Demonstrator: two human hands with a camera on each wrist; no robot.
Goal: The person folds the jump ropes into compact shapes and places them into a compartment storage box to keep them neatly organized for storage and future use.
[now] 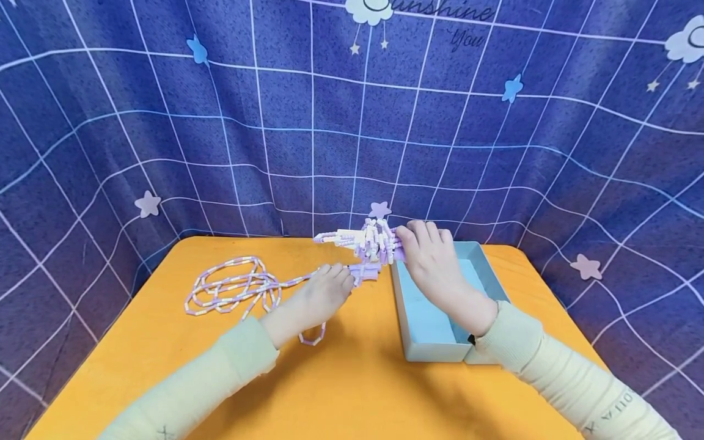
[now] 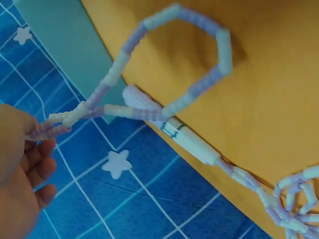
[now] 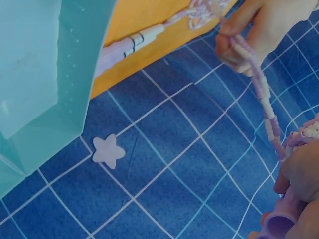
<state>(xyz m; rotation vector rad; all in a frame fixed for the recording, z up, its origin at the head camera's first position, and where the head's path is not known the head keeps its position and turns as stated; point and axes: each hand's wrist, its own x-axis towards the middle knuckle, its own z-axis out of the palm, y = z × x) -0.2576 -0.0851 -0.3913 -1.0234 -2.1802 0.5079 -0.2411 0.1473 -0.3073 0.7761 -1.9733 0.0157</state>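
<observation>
My right hand [image 1: 434,260] grips a bunched-up beaded jump rope [image 1: 376,241] in purple and white, raised near the table's far side. In the right wrist view, a hollow purple handle [image 3: 280,224] shows within that grip. My left hand [image 1: 327,290] pinches a stretch of beaded rope [image 2: 55,124], and a loop [image 2: 224,50] dangles from it. Between the hands runs a taut beaded length [image 3: 264,94]. On the tabletop, a white and purple handle [image 2: 194,143] leads to loosely coiled beaded rope [image 1: 220,296]. Whether all this is one rope I cannot tell.
A pale blue open box [image 1: 407,330] stands at the right, beneath my right forearm. The orange table [image 1: 341,391] ends at a far edge before a dark blue grid-patterned curtain [image 1: 286,146] with stars.
</observation>
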